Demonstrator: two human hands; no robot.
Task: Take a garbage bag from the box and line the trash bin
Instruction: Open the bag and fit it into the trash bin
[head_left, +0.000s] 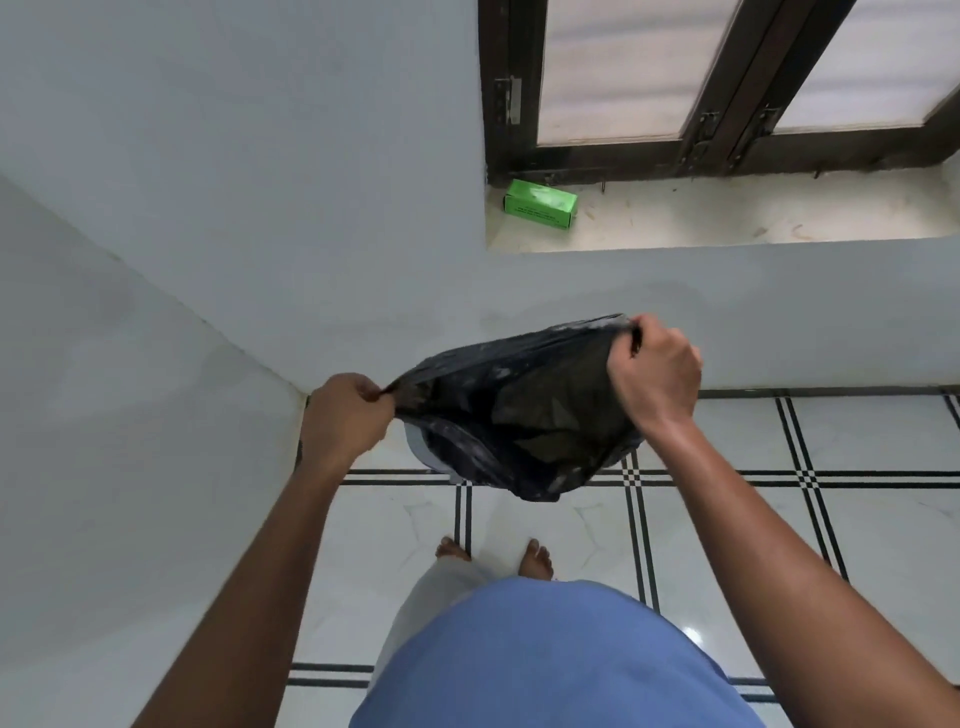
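Garbage bag (519, 415), black and thin, hangs stretched between my hands above the tiled floor (727, 519): my left hand (345, 415) pinches one edge of its mouth and my right hand (657, 371) is clenched on the opposite edge. Pulling further apart risks tearing the film or slipping the left pinch. A pale rim (418, 447) shows just behind the bag, possibly the trash bin; the green box (540, 203) sits on the window ledge (727, 218).

Both walls (234, 208) are closing in at the corner behind the stretched black bag (519, 415), limiting room to the left and ahead. Tiled floor (857, 441) to the right is lying open. Windowsill (753, 218) is standing clear beyond the green box (540, 203).
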